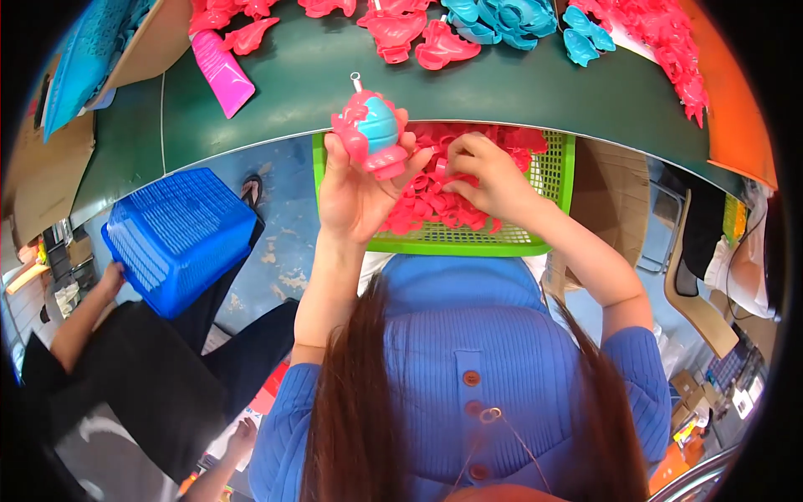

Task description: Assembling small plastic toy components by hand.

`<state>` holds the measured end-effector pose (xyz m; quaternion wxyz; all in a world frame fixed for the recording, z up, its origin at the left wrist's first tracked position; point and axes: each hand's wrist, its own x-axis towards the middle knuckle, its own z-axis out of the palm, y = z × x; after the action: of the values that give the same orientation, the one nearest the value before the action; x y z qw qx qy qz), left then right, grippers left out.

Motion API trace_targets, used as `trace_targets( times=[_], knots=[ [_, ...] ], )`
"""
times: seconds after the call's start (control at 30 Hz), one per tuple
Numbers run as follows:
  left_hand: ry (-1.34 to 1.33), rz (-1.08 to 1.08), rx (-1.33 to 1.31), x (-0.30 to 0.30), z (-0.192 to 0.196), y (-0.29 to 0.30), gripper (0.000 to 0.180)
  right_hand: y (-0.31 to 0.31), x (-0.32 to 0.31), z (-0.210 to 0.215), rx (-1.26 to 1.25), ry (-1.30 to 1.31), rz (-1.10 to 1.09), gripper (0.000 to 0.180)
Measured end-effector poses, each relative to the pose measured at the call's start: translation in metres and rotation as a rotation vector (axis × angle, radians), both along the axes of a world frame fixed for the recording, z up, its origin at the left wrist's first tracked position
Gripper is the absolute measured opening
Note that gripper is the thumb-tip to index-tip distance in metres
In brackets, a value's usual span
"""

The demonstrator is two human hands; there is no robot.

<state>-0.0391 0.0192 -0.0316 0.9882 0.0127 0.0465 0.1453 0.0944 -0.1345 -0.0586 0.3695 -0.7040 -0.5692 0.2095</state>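
A dark green worktop (293,75) curves across the top, strewn with pink (401,29) and turquoise plastic parts (502,17). To the left, another person's hand (109,276) steadies a blue basket (176,238). On the wearer's lap sits a green basket (552,180) heaped with small pink pieces (427,205). The right hand (489,176) digs into that heap, fingers curled around a piece. The left hand (355,188) holds its grip clenched on a pink-and-turquoise toy (372,130), raised above the basket's left corner.
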Motion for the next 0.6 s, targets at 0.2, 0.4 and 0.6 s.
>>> trace_targets(
  times=[0.2,0.4,0.6],
  knots=[
    [0.425,0.244,0.765,0.015,0.024,-0.005,0.054,-0.014,0.015,0.025,-0.175,0.667,-0.173,0.015],
    [0.621,0.430,1.536,0.030,0.018,-0.017,0.053,-0.026,0.018,0.079,0.132,1.023,-0.325,0.017],
    [0.599,0.532,2.002,0.042,0.029,-0.031,0.048,-0.008,0.020,0.101,0.255,0.713,-0.399,0.023]
  ],
)
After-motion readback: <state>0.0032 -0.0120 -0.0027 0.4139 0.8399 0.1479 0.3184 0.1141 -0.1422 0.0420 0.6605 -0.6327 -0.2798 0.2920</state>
